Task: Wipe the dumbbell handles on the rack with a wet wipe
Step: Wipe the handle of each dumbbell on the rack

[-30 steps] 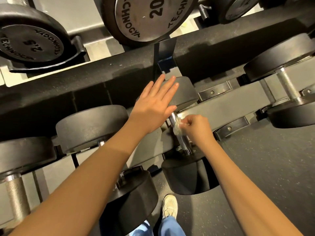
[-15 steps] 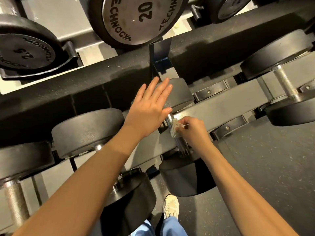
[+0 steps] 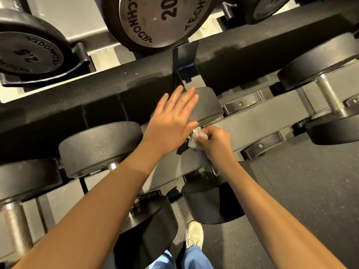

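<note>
A black dumbbell lies on the lower rack rail [image 3: 252, 125], its far head [image 3: 207, 105] up and its near head [image 3: 209, 202] hanging toward me. My left hand [image 3: 171, 121] rests flat, fingers spread, on the far head. My right hand [image 3: 213, 142] pinches a crumpled white wet wipe [image 3: 198, 138] against the upper end of the metal handle [image 3: 206, 164]. The handle's top is hidden by the wipe and my fingers.
More dumbbells sit on the same rail: one to the left [image 3: 101, 148], one at the far left [image 3: 15, 226], one to the right [image 3: 330, 98]. Larger dumbbells marked 20 [image 3: 159, 18] and 25 [image 3: 29, 49] lie on the upper shelf. My shoe [image 3: 194, 233] stands on the dark speckled floor.
My right hand has slid the wipe up the handle toward the far head. My left hand stays flat on that head.
</note>
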Demonstrator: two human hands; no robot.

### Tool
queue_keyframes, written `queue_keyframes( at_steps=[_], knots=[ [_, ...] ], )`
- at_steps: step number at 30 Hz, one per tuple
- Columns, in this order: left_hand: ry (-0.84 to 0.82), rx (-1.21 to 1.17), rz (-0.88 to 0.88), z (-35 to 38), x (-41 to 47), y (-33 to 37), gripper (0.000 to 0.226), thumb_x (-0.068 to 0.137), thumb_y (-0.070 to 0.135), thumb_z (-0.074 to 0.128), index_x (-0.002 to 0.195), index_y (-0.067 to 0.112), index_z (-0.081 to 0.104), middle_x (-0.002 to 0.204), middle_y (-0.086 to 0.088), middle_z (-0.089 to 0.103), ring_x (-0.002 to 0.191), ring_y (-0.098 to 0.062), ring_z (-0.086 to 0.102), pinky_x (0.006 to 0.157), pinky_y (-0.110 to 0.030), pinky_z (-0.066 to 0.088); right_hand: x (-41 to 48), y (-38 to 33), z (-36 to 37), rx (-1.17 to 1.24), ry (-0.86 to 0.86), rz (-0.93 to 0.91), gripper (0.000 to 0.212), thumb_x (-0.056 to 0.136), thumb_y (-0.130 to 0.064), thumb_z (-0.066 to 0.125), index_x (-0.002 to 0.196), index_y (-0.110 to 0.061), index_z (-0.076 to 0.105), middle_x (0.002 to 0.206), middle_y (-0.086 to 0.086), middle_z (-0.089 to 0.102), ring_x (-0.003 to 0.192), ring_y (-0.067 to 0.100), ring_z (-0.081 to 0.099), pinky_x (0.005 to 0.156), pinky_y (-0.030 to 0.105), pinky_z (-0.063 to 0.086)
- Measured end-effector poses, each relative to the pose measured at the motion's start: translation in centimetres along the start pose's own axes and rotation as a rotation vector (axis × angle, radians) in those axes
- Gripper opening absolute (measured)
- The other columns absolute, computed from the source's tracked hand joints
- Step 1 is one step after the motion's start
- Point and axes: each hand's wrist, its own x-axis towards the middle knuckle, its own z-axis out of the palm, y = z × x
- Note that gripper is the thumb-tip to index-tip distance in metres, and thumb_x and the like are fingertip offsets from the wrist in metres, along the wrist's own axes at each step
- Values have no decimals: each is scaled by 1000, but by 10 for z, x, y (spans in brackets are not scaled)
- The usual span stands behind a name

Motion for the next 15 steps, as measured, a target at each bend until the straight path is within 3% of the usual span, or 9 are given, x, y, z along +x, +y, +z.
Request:
queue_keyframes(
  at_steps=[3,5,7,10,15],
  knots=[
    [14,2,4,0,0,0,62,97,44,29,149,10,29,157,-9,26,146,-29,19,117,-49,21,-8,11,-9,-299,-134,45,17,82,-18,59,67,-15,56,62,-3,52,62,19,55,52,22,40],
    [23,1,5,1,0,0,62,98,44,30,149,10,29,156,-9,26,145,-29,20,117,-49,21,-17,18,-15,-336,-205,19,11,78,-8,58,67,-10,57,66,2,54,65,21,56,47,23,37],
    [22,-5,3,1,0,0,62,98,44,29,149,9,29,156,-10,27,145,-29,20,117,-49,21,-18,20,-17,-292,-209,7,10,78,-5,60,70,-11,58,71,1,54,67,19,53,46,21,34],
    [15,4,1,1,0,1,62,98,45,27,149,10,29,156,-10,26,145,-29,20,117,-50,22,-1,8,-12,-149,-174,-17,7,82,-10,64,78,-13,59,75,-1,54,68,13,50,56,19,37],
    [31,16,13,1,-1,0,60,100,43,29,149,9,31,156,-10,27,145,-29,20,117,-49,22,8,-4,-6,89,-22,-35,5,85,-18,66,84,-14,62,75,-4,56,66,8,50,52,17,35]
  ],
)
